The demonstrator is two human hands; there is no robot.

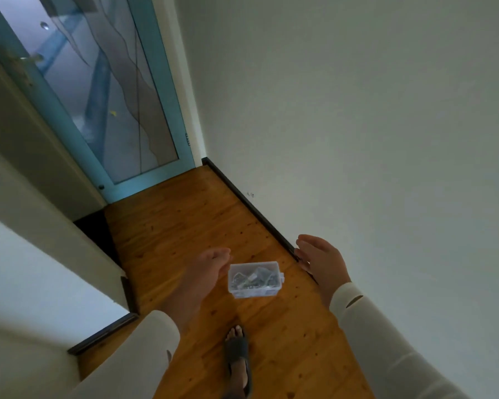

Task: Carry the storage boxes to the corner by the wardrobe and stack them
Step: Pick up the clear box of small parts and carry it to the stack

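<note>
- Our small clear box (pixel 255 279) sits on the wood floor (pixel 185 226) near the wall. It has little things inside.
- Our left hand (pixel 211 263) and right hand (pixel 320 260) are both wide open and hold nothing. One is on each side of the box.
- We should hold both sides and lift it flat, so nothing spills.

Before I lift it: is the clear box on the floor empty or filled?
Filled: the clear box shows a jumble of small items through its plastic. What they are, cannot tell.
</note>
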